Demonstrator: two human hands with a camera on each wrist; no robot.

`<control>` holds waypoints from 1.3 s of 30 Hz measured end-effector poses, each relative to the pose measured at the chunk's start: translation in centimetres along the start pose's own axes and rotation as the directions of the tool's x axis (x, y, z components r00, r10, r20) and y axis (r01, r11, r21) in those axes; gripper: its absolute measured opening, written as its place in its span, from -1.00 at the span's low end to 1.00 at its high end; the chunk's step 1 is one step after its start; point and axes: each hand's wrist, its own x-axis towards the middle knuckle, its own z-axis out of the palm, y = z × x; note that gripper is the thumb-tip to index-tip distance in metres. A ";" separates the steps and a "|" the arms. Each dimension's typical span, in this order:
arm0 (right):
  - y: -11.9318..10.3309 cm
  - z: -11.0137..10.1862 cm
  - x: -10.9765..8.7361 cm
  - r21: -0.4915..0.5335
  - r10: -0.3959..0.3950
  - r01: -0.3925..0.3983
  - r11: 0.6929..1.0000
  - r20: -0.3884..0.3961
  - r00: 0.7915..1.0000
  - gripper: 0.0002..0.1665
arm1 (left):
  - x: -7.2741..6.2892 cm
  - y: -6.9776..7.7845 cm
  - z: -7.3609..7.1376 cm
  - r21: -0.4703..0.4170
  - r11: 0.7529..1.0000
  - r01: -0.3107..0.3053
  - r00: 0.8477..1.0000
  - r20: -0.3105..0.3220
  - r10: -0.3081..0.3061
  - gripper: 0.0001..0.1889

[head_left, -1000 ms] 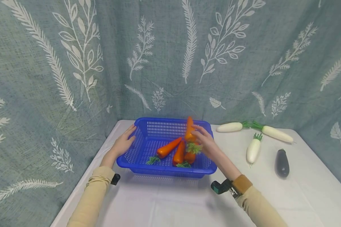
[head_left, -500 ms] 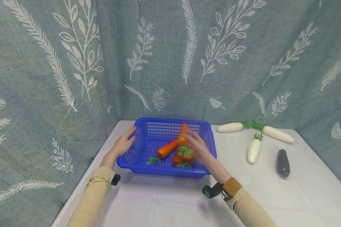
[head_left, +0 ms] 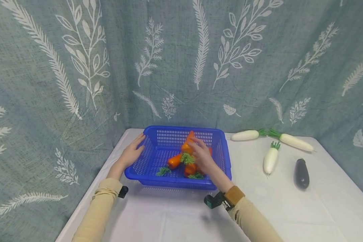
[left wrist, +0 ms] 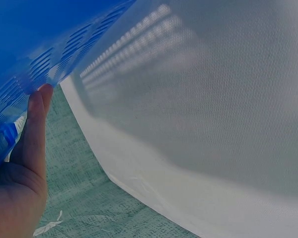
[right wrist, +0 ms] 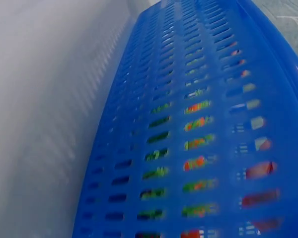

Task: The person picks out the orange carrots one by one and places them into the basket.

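Observation:
A blue slotted plastic basket (head_left: 177, 183) stands on the white table. My left hand (head_left: 131, 153) grips its left rim; the left wrist view shows long, nearly straight fingers (left wrist: 37, 119) against the outside wall. My right hand (head_left: 203, 155) is over the basket's right half and holds an orange carrot (head_left: 186, 145), tip up and leaning, leafy top hanging below. Beneath it lie several other carrots, among them one carrot (head_left: 174, 161) to the left, partly covered by the held one. In the right wrist view the basket wall (right wrist: 179, 124) hides the hand; orange and green show through its slots.
Right of the basket lie three white radishes: one radish (head_left: 245, 135) at the back, another radish (head_left: 296, 142) to its right, and a radish (head_left: 270, 162) nearer. A dark eggplant (head_left: 301, 174) lies beyond them. A patterned curtain (head_left: 181, 67) surrounds the table.
My right hand has moved left across the basket with the carrot, which now hangs above the left carrot's tip. The left hand has stayed on the rim.

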 end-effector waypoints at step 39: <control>2.0 1.0 -1.4 -0.656 0.011 -0.039 0.754 -0.047 0.999 -0.53 | -0.5 -0.5 -0.1 0.008 1.000 -0.029 1.000 0.000 0.029 -0.47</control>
